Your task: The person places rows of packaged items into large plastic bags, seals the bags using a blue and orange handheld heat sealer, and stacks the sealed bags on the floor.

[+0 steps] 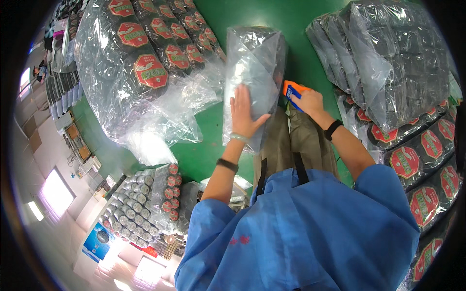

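A long bundle of dark goods wrapped in clear plastic [255,54] stands in front of me on the green floor. My left hand [244,114] lies flat on its plastic, fingers spread, with a bracelet and a black band at the wrist and forearm. To the right of the bundle, my right hand [308,101] grips an orange and blue handheld tool [293,92], whose exact kind I cannot tell. Its orange end is close to the bundle's right side; whether it touches is unclear.
Large plastic-wrapped packs with red labels [151,71] lie at the left. At the right, a wrapped dark pack [397,69] rests on red-labelled packs [404,162]. Stacked rolls [134,207] are at the lower left. Another person [40,72] is far off at the left edge.
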{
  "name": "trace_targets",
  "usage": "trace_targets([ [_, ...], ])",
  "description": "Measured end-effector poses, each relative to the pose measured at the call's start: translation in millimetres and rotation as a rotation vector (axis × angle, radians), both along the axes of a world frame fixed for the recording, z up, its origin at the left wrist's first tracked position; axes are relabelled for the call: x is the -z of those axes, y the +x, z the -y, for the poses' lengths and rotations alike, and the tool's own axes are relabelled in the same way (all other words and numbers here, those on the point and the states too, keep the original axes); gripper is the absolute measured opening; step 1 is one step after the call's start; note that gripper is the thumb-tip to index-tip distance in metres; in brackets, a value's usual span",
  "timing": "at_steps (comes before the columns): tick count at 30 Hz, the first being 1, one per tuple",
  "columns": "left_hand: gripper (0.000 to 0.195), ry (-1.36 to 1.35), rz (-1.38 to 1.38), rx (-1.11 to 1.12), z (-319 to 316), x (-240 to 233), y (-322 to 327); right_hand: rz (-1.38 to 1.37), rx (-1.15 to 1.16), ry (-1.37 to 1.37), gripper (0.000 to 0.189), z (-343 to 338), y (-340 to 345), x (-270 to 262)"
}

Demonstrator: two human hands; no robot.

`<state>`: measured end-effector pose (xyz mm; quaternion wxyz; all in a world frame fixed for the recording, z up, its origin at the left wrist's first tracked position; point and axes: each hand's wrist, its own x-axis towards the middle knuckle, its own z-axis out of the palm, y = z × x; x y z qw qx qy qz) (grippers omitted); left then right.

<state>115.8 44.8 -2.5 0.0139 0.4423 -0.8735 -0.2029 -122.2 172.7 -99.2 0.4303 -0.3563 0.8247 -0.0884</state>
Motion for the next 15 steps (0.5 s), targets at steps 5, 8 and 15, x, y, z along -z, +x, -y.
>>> trace_targets([
  [5,0.115,0.758,-0.116,-0.422,-19,29,89,0.661,0.673,0.146,0.057,-5,-10,-15],
  [8,0.118,0.62,-0.008,-0.275,-49,18,67,0.548,0.665,0.15,0.057,16,-15,-22],
  [15,0.072,1.432,0.544,0.092,35,-17,9,0.23,0.759,-0.012,0.057,22,-18,-55],
])
